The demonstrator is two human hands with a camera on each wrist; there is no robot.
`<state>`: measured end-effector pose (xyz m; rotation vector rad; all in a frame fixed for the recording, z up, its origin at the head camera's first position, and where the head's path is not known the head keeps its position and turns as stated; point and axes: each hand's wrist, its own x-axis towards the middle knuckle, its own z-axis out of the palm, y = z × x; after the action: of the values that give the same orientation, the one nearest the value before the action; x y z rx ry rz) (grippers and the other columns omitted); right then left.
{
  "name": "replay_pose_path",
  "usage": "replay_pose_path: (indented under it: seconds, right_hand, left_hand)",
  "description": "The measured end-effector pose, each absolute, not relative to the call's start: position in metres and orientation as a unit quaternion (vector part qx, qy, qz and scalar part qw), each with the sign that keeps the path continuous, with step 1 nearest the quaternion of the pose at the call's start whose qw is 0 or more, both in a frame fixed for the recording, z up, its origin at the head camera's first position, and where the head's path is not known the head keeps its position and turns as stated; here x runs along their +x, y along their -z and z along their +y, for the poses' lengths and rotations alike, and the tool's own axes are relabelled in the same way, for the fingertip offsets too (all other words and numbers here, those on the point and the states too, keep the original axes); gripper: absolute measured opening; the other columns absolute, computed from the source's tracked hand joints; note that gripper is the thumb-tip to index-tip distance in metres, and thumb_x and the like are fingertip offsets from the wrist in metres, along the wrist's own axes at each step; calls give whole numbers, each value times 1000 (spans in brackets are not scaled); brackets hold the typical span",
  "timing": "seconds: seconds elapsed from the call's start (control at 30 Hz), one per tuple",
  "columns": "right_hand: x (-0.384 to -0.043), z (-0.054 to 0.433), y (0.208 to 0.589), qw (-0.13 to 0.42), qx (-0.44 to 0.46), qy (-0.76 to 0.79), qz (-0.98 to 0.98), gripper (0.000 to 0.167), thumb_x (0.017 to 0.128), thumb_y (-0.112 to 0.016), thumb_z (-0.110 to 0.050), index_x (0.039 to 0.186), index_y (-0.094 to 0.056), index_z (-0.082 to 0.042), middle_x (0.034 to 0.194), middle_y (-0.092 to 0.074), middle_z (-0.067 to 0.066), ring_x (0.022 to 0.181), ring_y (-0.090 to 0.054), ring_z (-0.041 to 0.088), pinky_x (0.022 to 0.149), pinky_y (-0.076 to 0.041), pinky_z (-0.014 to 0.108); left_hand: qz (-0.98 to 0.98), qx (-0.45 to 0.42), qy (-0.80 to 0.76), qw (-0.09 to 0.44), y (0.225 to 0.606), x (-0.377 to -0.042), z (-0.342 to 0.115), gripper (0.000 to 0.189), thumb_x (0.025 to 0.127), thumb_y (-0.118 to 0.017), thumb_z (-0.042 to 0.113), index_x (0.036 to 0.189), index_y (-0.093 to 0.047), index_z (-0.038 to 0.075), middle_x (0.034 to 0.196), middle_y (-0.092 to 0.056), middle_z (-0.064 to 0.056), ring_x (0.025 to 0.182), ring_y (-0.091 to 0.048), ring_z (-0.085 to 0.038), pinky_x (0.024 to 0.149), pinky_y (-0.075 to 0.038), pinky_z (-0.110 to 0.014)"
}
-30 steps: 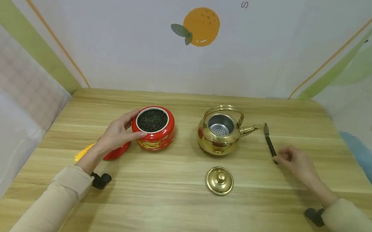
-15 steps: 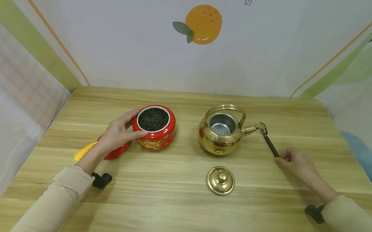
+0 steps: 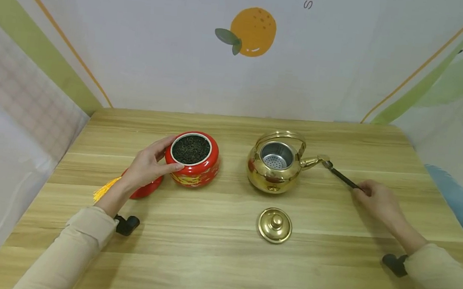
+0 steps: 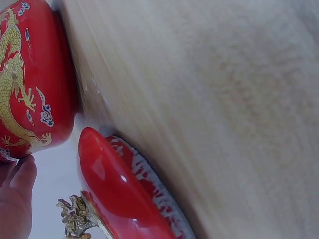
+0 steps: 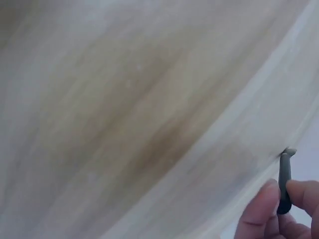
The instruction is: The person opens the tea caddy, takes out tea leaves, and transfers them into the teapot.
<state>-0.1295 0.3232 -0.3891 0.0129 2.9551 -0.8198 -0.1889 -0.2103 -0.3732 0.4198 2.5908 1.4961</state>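
A red jar (image 3: 207, 172) full of dark tea leaves (image 3: 191, 149) stands left of centre, gold dragon decoration on its side. My left hand (image 3: 148, 163) holds it from the left, thumb at the front of the rim and fingers round the side. In my right hand (image 3: 378, 201), thumb and fingers pinch the end of a small dark-handled tea scoop (image 3: 342, 176). The scoop's metal head overlaps the spout tip of the gold teapot (image 3: 271, 181) in the head view. In the right wrist view the dark handle (image 5: 284, 177) sticks out between thumb and fingers.
Inside the uncovered teapot sits a perforated steel strainer (image 3: 277, 161). Its gold lid (image 3: 275, 225) lies in front of it. The jar's red lid (image 4: 117, 186), with a yellow tassel (image 3: 106, 189), rests on the wooden table (image 3: 211, 263) beside my left wrist. A printed cloth hangs behind.
My right hand has taken the scoop by its handle end and moved slightly right. The scoop has come off the table and lies at a flatter slant. The left hand stays on the jar.
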Motion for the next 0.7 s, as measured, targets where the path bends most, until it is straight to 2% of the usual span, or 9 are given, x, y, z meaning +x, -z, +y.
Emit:
replay_pose_path:
  seconds: [0.1,0.3,0.43,0.53,0.63,0.7]
  right_hand:
    - [-128,323,388,15,7,278,960,35,97,-50,-18,108,-58,14,84,-63,20,61,-46,13,49,-37,25]
    - [-125,325,385,-19,17,312,950,33,98,-47,-16,107,-58,14,69,-61,12,50,-46,8,43,-38,24]
    - [-125,325,383,-61,24,336,939,33,98,-48,-14,108,-58,16,72,-64,16,52,-52,3,45,-45,21]
    - [-126,326,379,-93,37,399,912,32,97,-49,-11,109,-55,18,71,-66,1,56,-56,-4,51,-51,15]
    - [-127,324,372,-135,43,493,859,18,96,-51,-8,102,-60,6,70,-63,-17,59,-60,-7,57,-52,10]
    - [-127,320,366,-172,37,561,809,10,94,-53,-5,98,-62,-4,71,-64,-17,61,-62,-5,59,-52,9]
  left_hand:
    - [857,135,-494,61,374,-189,-211,79,82,-74,23,146,-32,7,154,-24,-13,140,-28,-29,112,-31,-40]
    - [857,127,-496,65,374,-187,-211,78,83,-73,21,147,-31,6,155,-22,-14,140,-27,-31,112,-29,-41]
    - [855,124,-499,68,371,-186,-211,78,83,-73,21,147,-30,6,155,-21,-14,140,-26,-31,113,-29,-41]
    - [857,127,-495,66,370,-185,-210,78,83,-73,22,147,-31,6,155,-22,-14,140,-27,-31,112,-29,-42]
    - [857,129,-494,66,369,-184,-209,78,83,-72,22,147,-30,6,154,-22,-15,140,-27,-32,112,-29,-43]
    - [857,129,-494,67,369,-184,-209,78,84,-72,22,147,-30,6,154,-23,-15,140,-27,-32,112,-29,-43]
